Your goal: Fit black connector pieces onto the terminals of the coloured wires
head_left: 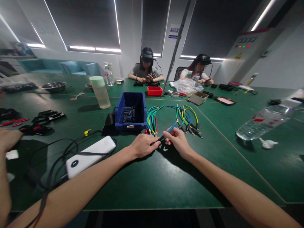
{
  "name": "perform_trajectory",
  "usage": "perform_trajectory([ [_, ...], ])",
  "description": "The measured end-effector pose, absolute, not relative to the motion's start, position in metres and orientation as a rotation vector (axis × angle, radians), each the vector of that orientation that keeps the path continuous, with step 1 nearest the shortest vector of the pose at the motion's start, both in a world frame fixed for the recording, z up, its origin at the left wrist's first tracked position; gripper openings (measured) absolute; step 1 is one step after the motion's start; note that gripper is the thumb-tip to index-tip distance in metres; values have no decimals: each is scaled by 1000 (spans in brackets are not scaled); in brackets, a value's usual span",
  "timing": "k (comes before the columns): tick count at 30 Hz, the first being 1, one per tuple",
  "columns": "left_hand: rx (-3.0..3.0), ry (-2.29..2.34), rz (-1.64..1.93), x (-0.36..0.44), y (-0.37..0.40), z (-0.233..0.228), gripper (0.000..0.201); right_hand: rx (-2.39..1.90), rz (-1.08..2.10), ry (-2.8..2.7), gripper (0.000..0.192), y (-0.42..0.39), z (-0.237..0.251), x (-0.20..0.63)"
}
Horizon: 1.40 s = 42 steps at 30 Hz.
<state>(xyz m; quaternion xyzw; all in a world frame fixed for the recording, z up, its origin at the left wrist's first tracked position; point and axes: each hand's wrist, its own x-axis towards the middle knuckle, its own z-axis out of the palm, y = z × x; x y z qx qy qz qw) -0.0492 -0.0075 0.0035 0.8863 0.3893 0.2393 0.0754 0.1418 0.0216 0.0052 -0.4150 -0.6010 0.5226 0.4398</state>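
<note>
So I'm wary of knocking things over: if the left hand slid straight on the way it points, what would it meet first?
Probably the right hand: the left hand points at it, both pinching the blue wire. Past that lie the loose wires, though depth is unclear.

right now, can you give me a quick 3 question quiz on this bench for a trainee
1. True or false: the left hand and the right hand both pinch the same blue wire.
2. What lies inside the blue bin? A) black connector pieces B) red clips C) coins
3. On which side of the blue bin does the bundle of mostly green wires lie?

Key
1. True: both hands meet on one blue wire with a black end.
2. A
3. On its right, between the bin and the looser bundle of blue, yellow and green wires.
</note>
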Motion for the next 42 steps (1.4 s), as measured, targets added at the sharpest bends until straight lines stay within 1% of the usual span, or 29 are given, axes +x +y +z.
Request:
perform_trajectory([
  [10, 2707, 1116, 744, -49, -6, 2, 39, -1016, 1271, -1496, 34, 21, 8, 142],
  [15, 2678, 1184, 844, -49, -7, 0, 34, -1016, 1197, -1519, 35, 27, 10, 147],
  [23, 2508, 1390, 1120, -50, -7, 0, 25, -1035, 1076, -1524, 39, 42, 11, 158],
  [28, 2512, 1422, 1062, -50, -7, 1, 26, -1067, 985, -1592, 39, 48, 15, 166],
  [31, 2527, 1396, 1005, -50, -6, 1, 27, -1141, 858, -1684, 38, 53, 18, 173],
  [37, 2519, 1420, 1007, -50, -7, 1, 28, -1389, 391, -1980, 39, 67, 24, 189],
  [42, 2491, 1462, 1034, -49, -8, 3, 27, -1594, 192, -2184, 35, 71, 26, 195],
])
